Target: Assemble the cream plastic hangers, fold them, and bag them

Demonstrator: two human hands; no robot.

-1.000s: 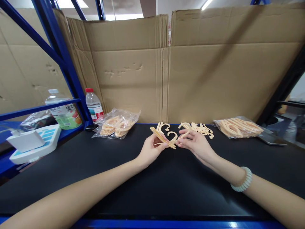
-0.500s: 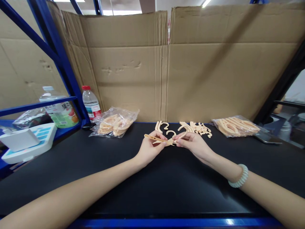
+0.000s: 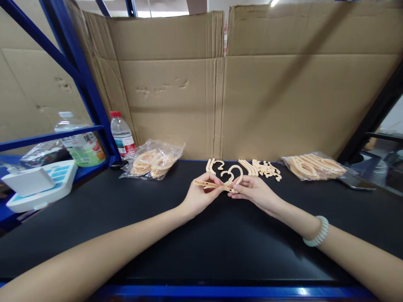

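My left hand (image 3: 197, 199) pinches a thin beige plastic strip (image 3: 210, 185) that lies almost level above the black tabletop (image 3: 189, 247). My right hand (image 3: 256, 191) holds a beige hook-shaped piece (image 3: 234, 171) against the strip's right end, its loop standing upward. Both hands meet at the middle of the table. Just behind them lie loose beige hook pieces (image 3: 214, 165) and a small pile of strips and hooks (image 3: 261, 168).
A clear bag of beige parts (image 3: 153, 161) lies at the back left, another bag (image 3: 315, 167) at the back right. A water bottle (image 3: 121, 133) stands by the blue rack post (image 3: 85, 79). A white and blue device (image 3: 37, 184) sits left. Cardboard sheets (image 3: 220, 88) wall the back.
The strip in my left hand has levelled out from a tilt. The hook piece in my right hand has turned so its loop now stands upright at the strip's end.
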